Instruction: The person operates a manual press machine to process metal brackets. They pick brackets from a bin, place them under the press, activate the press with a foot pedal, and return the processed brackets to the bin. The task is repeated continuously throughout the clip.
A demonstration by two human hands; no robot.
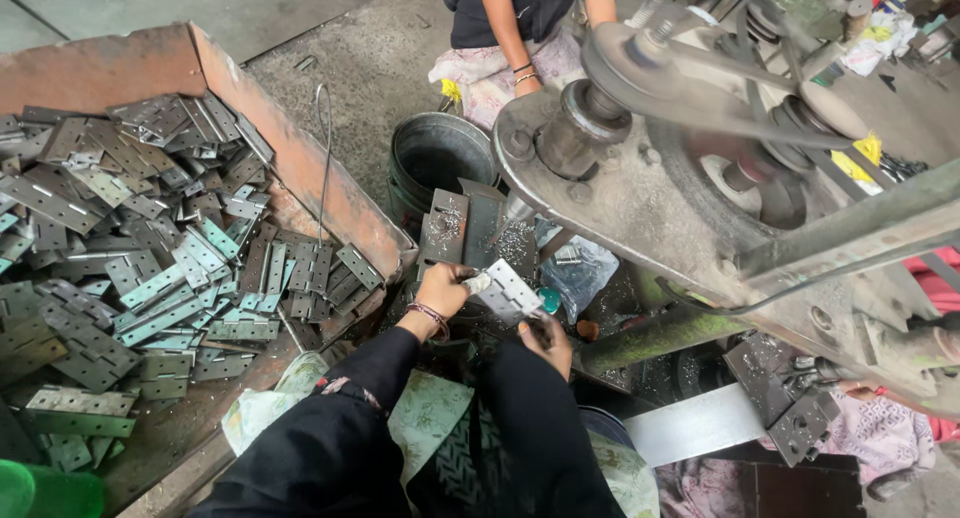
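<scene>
My left hand [443, 290] grips the left edge of a silvery perforated metal hinge plate [510, 292], held under the grey press machine [640, 193]. Lower and to the right, my right hand [548, 340] has its fingers curled near the plate's lower edge; whether it holds anything I cannot tell. Both arms wear dark sleeves, and a beaded bracelet sits on the left wrist. Metal chips lie on the dark block [445, 228] just behind the plate.
A rusty orange tray [300, 158] at left holds a heap of several hinge plates [120, 238]. A grey metal bucket [440, 158] stands behind the hands. Another person [510, 38] sits at the top. A belt wheel [690, 88] and loose plates [790, 408] are at right.
</scene>
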